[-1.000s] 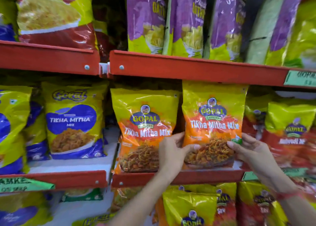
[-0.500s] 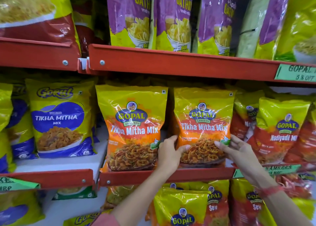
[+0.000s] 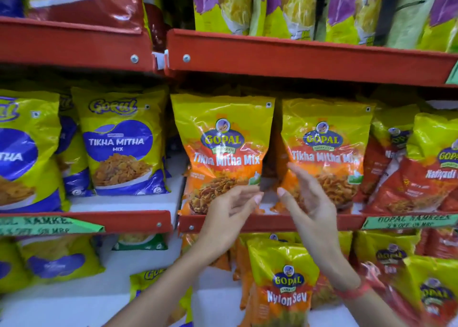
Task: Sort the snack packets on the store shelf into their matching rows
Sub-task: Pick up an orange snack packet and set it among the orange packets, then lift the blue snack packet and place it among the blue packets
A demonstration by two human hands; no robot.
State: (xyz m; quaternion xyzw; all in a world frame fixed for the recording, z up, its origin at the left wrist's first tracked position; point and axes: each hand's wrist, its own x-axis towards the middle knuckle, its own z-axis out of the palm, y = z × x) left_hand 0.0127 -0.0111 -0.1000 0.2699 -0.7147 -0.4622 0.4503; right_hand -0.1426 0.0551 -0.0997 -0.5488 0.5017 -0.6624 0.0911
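Two orange-and-yellow Tikha Mitha Mix packets stand upright side by side on the middle shelf, a left one (image 3: 223, 151) and a right one (image 3: 324, 148). My left hand (image 3: 230, 210) hovers in front of the lower right corner of the left packet, fingers apart and empty. My right hand (image 3: 309, 203) is held edge-on in front of the lower left of the right packet, fingers spread, holding nothing. Neither hand grips a packet.
Yellow-and-blue Tikha Mitha Mix packets (image 3: 121, 141) fill the shelf to the left. Red Nadiyadi packets (image 3: 421, 168) stand to the right. Purple packets (image 3: 292, 7) sit above the red shelf rail (image 3: 297, 56). A Nylon Sev packet (image 3: 285, 284) stands on the shelf below.
Both hands have let go of the right orange packet and pulled back towards me, moving closer together. The camera view has shifted left and down.
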